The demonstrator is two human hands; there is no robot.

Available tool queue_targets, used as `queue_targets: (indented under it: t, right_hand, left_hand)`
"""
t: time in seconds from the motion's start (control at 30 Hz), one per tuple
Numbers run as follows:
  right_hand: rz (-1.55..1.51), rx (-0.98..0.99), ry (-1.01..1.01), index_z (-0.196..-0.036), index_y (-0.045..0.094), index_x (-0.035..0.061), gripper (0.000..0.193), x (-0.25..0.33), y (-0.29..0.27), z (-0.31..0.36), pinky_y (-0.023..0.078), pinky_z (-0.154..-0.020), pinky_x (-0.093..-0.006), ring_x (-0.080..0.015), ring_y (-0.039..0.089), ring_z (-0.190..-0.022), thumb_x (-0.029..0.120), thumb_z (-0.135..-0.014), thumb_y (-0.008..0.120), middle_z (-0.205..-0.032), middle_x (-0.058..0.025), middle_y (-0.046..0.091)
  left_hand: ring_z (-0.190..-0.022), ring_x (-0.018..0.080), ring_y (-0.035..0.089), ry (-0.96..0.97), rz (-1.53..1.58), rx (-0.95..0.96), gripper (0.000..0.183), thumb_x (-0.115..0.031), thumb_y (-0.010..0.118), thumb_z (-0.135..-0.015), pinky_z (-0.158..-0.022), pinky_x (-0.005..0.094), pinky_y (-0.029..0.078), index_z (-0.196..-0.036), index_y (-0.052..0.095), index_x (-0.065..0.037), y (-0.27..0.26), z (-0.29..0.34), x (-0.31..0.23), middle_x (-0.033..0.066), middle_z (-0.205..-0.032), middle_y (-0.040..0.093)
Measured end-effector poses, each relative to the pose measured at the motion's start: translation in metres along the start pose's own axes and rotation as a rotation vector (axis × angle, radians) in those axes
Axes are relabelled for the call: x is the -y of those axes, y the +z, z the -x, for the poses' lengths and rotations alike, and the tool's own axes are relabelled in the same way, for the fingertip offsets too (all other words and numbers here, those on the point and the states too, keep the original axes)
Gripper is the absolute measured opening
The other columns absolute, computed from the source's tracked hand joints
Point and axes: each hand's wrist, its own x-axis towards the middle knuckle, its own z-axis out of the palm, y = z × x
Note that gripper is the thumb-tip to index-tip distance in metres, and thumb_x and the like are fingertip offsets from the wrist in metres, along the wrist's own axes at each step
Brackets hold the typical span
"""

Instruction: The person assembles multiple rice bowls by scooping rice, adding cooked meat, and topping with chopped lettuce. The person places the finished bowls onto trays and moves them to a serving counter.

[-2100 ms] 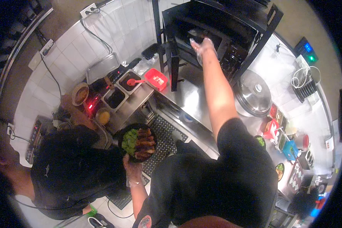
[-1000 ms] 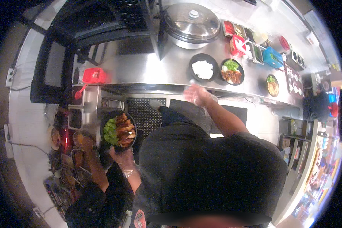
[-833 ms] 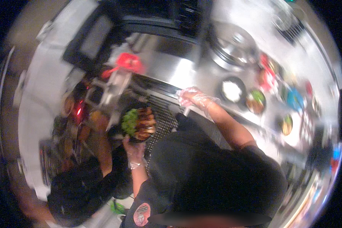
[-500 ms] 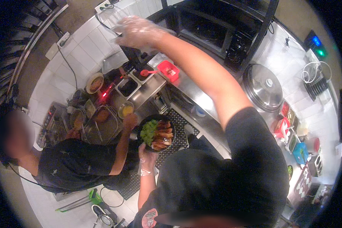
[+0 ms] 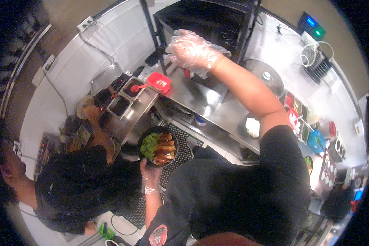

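My left hand, in a clear plastic glove, grips the near rim of a black bowl. Green lettuce fills the bowl's left side, and browned, glossy meat slices lie in a row on the right. My right hand, also in a loose clear glove, is raised over the steel counter in front of the black rack. Its fingers are curled; whether they hold anything is hidden by the crinkled plastic. Below it on the counter stands a red plastic tub with pale contents.
On the left, a co-worker in black reaches toward a round container. Metal sauce pans sit near the corner, one with a red spoon. Right of my raised arm are a large metal lid, white rice and a blue container.
My right hand has come away from the wall to the right, and its fingers have curled. The view has turned right. The co-worker's arm has moved from the yellow-filled bowl toward the back containers.
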Motion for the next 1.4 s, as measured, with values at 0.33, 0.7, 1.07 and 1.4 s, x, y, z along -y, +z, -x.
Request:
queue_targets:
  t: [0.33, 0.7, 1.07, 1.4]
  right_hand:
    - [0.486, 0.216, 0.108, -0.137, 0.06, 0.0045, 0.05, -0.115, 0.037, 0.113, 0.02, -0.126, -0.0461, -0.032, 0.035, -0.149, 0.021, -0.09, 0.059, -0.154, -0.0201, 0.045]
    - [-0.862, 0.261, 0.489, -0.139, 0.06, 0.0079, 0.059, 0.07, 0.078, 0.314, 0.049, -0.102, -0.04, -0.036, 0.065, -0.116, 0.046, -0.095, 0.059, -0.125, -0.0228, 0.068]
    - [-1.909, -0.347, 1.508, -0.143, 0.04, -0.0077, 0.066, 0.178, -0.008, 0.654, 0.064, -0.067, -0.0343, -0.0268, 0.074, -0.075, 0.022, -0.093, 0.071, -0.112, -0.0143, 0.067]
    - [-1.662, -0.756, 1.799, -0.138, 0.046, -0.002, 0.047, 0.194, -0.06, 0.794, 0.064, -0.074, -0.0382, -0.0276, 0.073, -0.078, 0.019, -0.098, 0.062, -0.103, -0.016, 0.068]
  left_hand:
    - [-0.138, 0.0346, 0.047, -0.103, -0.018, 0.026, 0.078, -0.029, 0.071, -0.082, -0.119, 0.0514, 0.037, -0.149, 0.041, -0.002, 0.016, -0.018, 0.007, 0.0158, -0.15, 0.049]
    - [-0.133, 0.0354, 0.052, -0.263, -0.384, 0.037, 0.083, -0.043, 0.067, -0.08, -0.111, 0.0545, 0.043, -0.15, 0.041, -0.006, 0.065, 0.002, 0.09, 0.0148, -0.147, 0.051]
    - [-0.122, 0.0294, 0.062, -0.924, -0.435, 0.328, 0.053, -0.026, 0.066, -0.09, -0.109, 0.0459, 0.047, -0.136, 0.056, 0.0, 0.117, 0.036, 0.344, 0.0149, -0.133, 0.064]
    - [-0.136, 0.028, 0.052, -1.239, -0.516, 0.534, 0.062, -0.049, 0.053, -0.103, -0.114, 0.0491, 0.043, -0.15, 0.044, -0.009, 0.185, 0.071, 0.541, 0.0117, -0.149, 0.052]
